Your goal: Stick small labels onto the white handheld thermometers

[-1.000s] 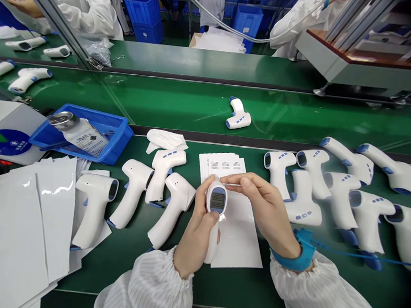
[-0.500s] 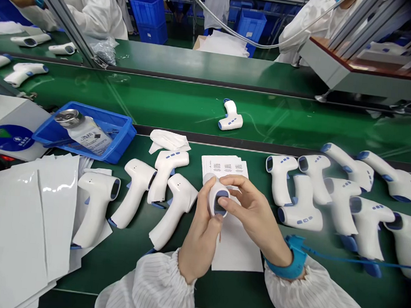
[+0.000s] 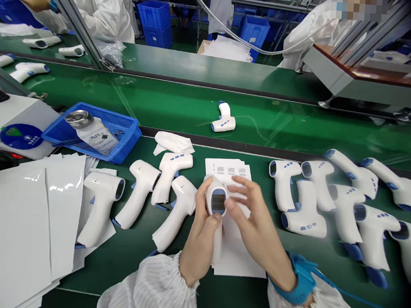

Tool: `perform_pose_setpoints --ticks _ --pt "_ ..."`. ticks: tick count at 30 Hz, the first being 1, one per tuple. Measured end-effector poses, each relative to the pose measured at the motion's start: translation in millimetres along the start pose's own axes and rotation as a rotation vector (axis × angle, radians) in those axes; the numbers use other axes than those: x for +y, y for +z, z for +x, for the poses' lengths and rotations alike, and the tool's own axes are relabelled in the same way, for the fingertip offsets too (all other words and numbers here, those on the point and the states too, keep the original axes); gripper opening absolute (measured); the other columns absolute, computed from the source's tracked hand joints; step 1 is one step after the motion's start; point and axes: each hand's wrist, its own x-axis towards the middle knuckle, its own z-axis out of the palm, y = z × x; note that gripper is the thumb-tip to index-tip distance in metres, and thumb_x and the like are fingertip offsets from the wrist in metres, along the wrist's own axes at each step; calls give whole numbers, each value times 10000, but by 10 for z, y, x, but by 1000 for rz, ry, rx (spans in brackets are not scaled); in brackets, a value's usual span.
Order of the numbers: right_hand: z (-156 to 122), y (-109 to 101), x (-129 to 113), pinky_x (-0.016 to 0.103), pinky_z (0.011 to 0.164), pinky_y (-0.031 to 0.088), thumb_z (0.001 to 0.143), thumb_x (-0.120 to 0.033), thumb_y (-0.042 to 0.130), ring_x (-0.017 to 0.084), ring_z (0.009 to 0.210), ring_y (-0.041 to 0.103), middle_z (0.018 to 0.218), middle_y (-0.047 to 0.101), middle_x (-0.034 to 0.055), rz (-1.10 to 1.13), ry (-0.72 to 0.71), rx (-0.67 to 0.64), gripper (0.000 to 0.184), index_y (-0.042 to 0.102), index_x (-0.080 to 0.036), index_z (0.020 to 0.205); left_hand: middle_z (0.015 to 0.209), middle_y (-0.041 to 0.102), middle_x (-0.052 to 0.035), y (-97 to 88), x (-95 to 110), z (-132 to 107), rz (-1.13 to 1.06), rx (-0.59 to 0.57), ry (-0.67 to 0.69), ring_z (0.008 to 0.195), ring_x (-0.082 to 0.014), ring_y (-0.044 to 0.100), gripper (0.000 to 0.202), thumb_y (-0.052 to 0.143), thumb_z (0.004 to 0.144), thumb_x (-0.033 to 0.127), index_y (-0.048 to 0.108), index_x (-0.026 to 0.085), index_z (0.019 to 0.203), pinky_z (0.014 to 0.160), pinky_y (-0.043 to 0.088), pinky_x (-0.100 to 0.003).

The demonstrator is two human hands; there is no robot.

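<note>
An infrared thermometer (image 3: 218, 201), white with a dark screen facing me, is gripped in my left hand (image 3: 200, 239). The thumb rests just below the screen. My right hand (image 3: 252, 219) is beside it with fingers apart; its thumb is close to the screen's right edge, and I cannot tell whether it touches. A blue wrist strap (image 3: 297, 277) goes round my right wrist. Beneath both hands lie printed paper sheets (image 3: 241, 261). Left of my left hand is a thermometer (image 3: 177, 213) lying on its side, and to the right of my right hand another thermometer (image 3: 283, 184).
More thermometers lie on both sides of the green table (image 3: 125, 266). A blue tray (image 3: 126, 145) holds a metal-capped bottle (image 3: 96, 136). White sheets (image 3: 11, 224) are stacked at left. One thermometer (image 3: 224, 118) lies on the green belt (image 3: 160, 100). Co-workers in white sit beyond.
My right hand has moved right, off the thermometer's screen, and its fingers have spread. The thermometer stays in my left hand. The one on the belt appears slightly further left.
</note>
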Motion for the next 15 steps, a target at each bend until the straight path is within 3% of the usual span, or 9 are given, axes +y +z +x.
perform_pose_setpoints --ticks 2,4,5,7,10,11,13,15 --pt "-88 20 -70 405 875 561 895 -436 620 257 1106 632 1308 592 100 -17 151 -273 527 433 -279 1361 1580 348 -37 2 32 -1 -174 31 -33 1464 -270 328 601 415 972 308 194 370 1528 1185 312 -476" --pt "-80 14 -116 388 842 568 897 -395 606 256 1039 657 1220 647 85 -55 152 -502 463 477 -269 1323 1578 359 -51 -13 72 -2 -288 10 -53 1476 -272 307 681 420 975 363 59 384 1552 1182 311 -480" --pt "-13 -9 -120 378 842 564 906 -376 582 254 1020 661 1177 665 81 -99 109 -548 402 507 -255 1282 1585 351 -49 -29 92 -2 -289 -25 -62 1486 -271 286 711 437 972 384 28 391 1554 1181 311 -475" --pt "276 -109 -94 350 805 560 935 -368 512 242 949 675 1076 693 78 -309 39 -482 288 542 -216 1178 1613 301 -17 -79 131 -2 -189 -78 -55 1509 -254 224 728 479 967 396 41 423 1547 1195 280 -460" --pt "1003 -368 -25 320 642 540 970 -402 441 234 758 683 898 709 85 -905 92 -177 287 531 -168 1110 1602 298 28 -172 175 0 38 -93 -24 1505 -230 211 567 486 975 395 252 461 1487 1213 220 -459" --pt "1269 -456 -13 360 648 532 962 -379 462 279 785 683 918 706 145 -1004 95 -98 318 523 -118 1134 1576 335 19 -197 184 3 91 -87 -18 1486 -236 249 483 478 978 397 351 443 1442 1209 224 -466" --pt "1754 -570 -23 487 811 499 956 -292 473 402 1063 613 1166 620 304 -1130 28 17 378 483 -23 1221 1492 430 -20 -228 194 14 140 -45 -8 1423 -257 350 346 457 981 381 511 376 1323 1184 260 -482" --pt "2128 -545 -66 584 948 411 934 -178 484 461 1278 445 1382 453 363 -1196 -92 36 419 439 14 1303 1393 509 -55 -232 192 32 129 37 1 1347 -276 432 286 444 976 340 587 321 1223 1141 311 -493"
